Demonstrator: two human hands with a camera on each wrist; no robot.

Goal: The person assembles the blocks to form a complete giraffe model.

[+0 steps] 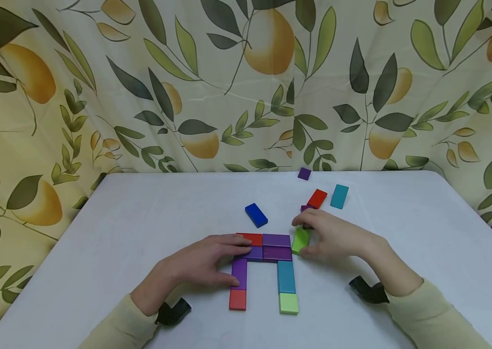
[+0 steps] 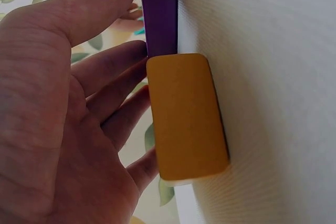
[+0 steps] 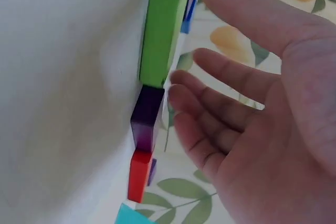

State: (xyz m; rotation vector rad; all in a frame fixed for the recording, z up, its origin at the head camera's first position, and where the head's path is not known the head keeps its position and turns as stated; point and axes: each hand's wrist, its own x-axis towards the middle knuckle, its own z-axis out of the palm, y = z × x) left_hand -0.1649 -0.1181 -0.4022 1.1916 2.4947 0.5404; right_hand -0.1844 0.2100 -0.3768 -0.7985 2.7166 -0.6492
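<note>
Flat coloured blocks lie in an arch shape, with two rows across the top and two legs. My left hand (image 1: 202, 261) rests at its left side, fingers over the red block (image 1: 252, 238) and the purple-blue block (image 1: 252, 253), thumb on the purple block (image 1: 240, 272) of the left leg. In the left wrist view its fingers reach past a block (image 2: 186, 116) that looks orange there. My right hand (image 1: 337, 235) is over a green block (image 1: 300, 240) beside the arch's top right corner. Its thumb is at the near end, and its loosely bent fingers reach over a dark purple block (image 3: 147, 116).
A blue block (image 1: 256, 215) lies behind the arch. Farther back on the right are a red block (image 1: 317, 198), a teal block (image 1: 339, 196) and a small purple block (image 1: 304, 173). A fruit-patterned curtain (image 1: 237, 106) hangs behind the white table (image 1: 163, 203).
</note>
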